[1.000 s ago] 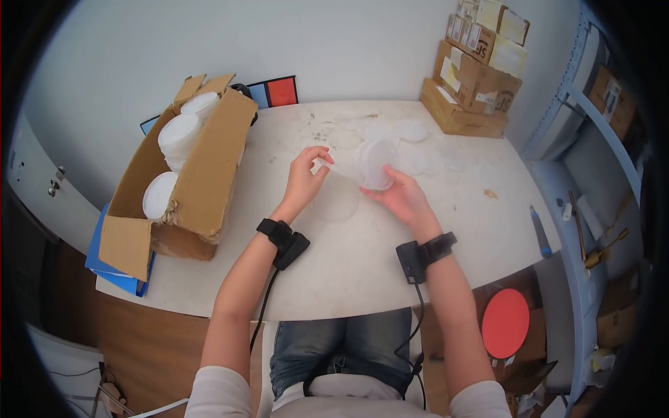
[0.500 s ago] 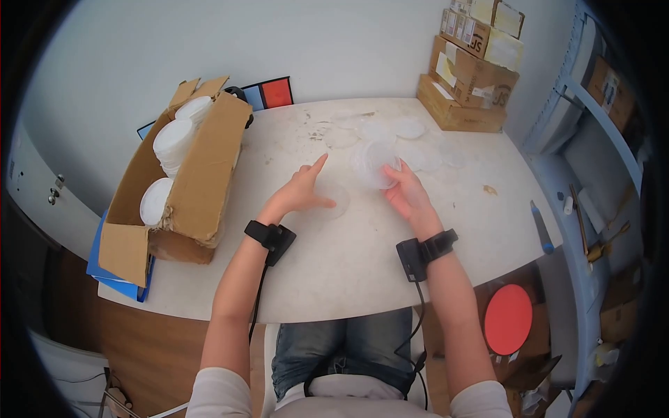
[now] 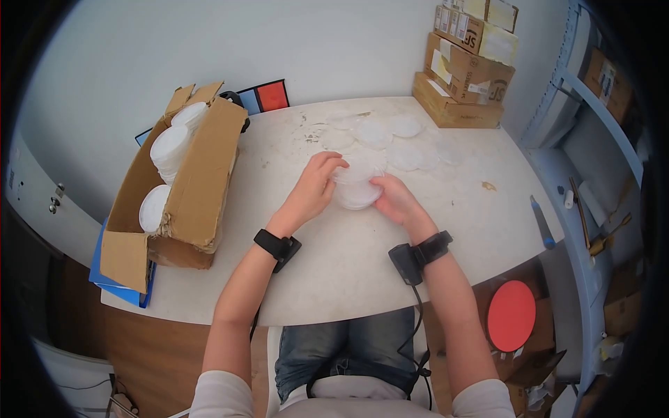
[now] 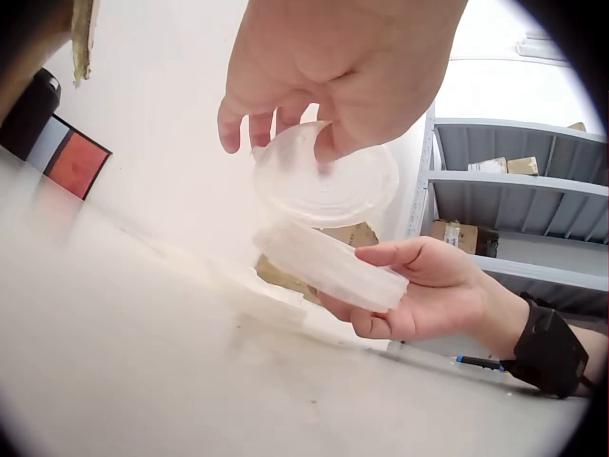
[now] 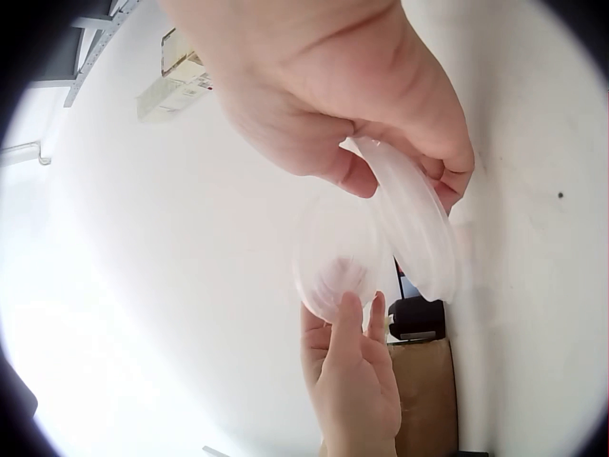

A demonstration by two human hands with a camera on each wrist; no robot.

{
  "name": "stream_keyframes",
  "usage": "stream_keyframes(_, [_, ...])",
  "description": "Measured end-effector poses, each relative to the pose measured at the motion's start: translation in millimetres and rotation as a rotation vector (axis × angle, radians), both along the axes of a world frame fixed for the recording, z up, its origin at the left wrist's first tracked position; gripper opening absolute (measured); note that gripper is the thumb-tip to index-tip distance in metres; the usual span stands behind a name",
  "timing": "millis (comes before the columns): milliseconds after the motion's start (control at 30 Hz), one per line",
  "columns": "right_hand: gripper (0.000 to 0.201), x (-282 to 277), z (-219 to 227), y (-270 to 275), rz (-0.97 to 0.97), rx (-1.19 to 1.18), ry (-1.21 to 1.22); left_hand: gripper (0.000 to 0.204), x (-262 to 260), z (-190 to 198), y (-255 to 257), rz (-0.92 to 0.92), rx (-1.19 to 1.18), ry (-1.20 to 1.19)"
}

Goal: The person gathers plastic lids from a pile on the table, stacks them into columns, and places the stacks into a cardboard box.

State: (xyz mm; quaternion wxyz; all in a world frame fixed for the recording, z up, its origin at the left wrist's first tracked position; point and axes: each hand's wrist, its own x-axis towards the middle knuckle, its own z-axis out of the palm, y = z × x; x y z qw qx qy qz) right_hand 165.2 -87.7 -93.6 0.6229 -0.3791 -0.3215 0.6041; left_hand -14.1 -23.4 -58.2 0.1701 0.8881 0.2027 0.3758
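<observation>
Between thumb and fingers, my left hand point(image 3: 310, 187) pinches a clear round plastic lid point(image 4: 328, 190), tilted close over a stack of similar lids. My right hand point(image 3: 398, 200) grips that stack of lids point(image 3: 357, 196) by its right edge, thumb on one face and fingers behind. In the left wrist view the stack shows edge-on, a thick frosted band just below the single lid. From the right wrist, the left thumb lies across the face of the lid. More clear lids point(image 3: 406, 155) lie flat on the table beyond the hands.
A long open cardboard box point(image 3: 202, 184) holding stacks of white round lids point(image 3: 171, 148) stands at the left on the table point(image 3: 313, 279). Stacked cartons point(image 3: 465, 76) sit at the back right. A blue-handled tool point(image 3: 542, 221) lies by the right edge, near a shelf rack point(image 3: 606, 150).
My left hand, spread and empty half a second ago above a lid on the table, now pinches a lid. My right hand has brought the stack left and nearer to me.
</observation>
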Motion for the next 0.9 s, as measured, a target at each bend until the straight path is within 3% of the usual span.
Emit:
stream_keyframes(33, [0.037,-0.3,0.0,-0.3,0.079,0.044,0.058,0.033,2.6,-2.1,-5.3,-0.120,0.043,0.094])
stream_keyframes(67, [0.037,-0.1,1.3,-1.1,0.078,0.045,0.056,0.033,3.9,-3.0,-10.3,-0.121,0.044,0.093])
stream_keyframes(133, [0.049,0.3,7.1,-4.5,0.013,-0.078,0.103,0.046,5.7,3.9,-22.4,-0.121,-0.232,0.343])
stream_keyframes(167, [0.049,0.1,8.8,-4.9,0.008,-0.076,0.105,0.046,6.6,3.8,-22.8,-0.126,-0.229,0.346])
stream_keyframes(233, [0.064,1.4,14.2,-3.9,-0.030,-0.085,-0.073,0.053,9.8,4.1,-19.9,-0.152,-0.254,0.384])
stream_keyframes(367, [0.055,7.8,23.2,-9.7,0.000,-0.115,0.002,0.053,25.1,-0.2,-2.5,-0.219,-0.256,0.399])
stream_keyframes(433, [0.042,17.2,8.4,-4.1,-0.172,-0.082,-0.256,0.051,36.8,-0.5,11.0,-0.284,-0.329,0.378])
stream_keyframes(467, [0.042,26.2,3.5,0.3,-0.182,-0.074,-0.257,0.051,44.0,0.6,19.4,-0.292,-0.319,0.379])
stream_keyframes(533, [0.043,44.4,-0.8,2.9,-0.541,0.025,-0.145,0.057,57.8,0.3,36.2,-0.092,-0.288,0.172])
stream_keyframes(567, [0.043,51.4,0.4,1.4,-0.548,0.028,-0.144,0.057,66.3,-13.2,44.1,-0.097,-0.283,0.173])
stream_keyframes(633, [0.043,61.2,10.8,-5.3,-0.907,0.024,-0.167,0.063,86.1,-37.5,52.7,0.328,-0.052,0.215])
stream_keyframes(733, [0.043,71.2,-1.5,-1.0,-0.972,0.034,-0.093,0.069,94.9,-30.1,49.2,0.377,-0.233,0.409])
stream_keyframes(767, [0.043,72.9,-6.3,0.6,-0.985,0.038,-0.090,0.069,93.7,-24.1,48.0,0.365,-0.225,0.410])
stream_keyframes(833, [0.044,66.5,-5.7,2.9,-0.928,-0.068,-0.163,0.058,87.7,-14.1,49.3,0.273,-0.447,0.273])
stream_keyframes(900, [0.044,63.1,-6.4,3.6,-0.833,-0.094,-0.224,0.049,85.6,-15.4,56.5,0.268,-0.338,0.263])
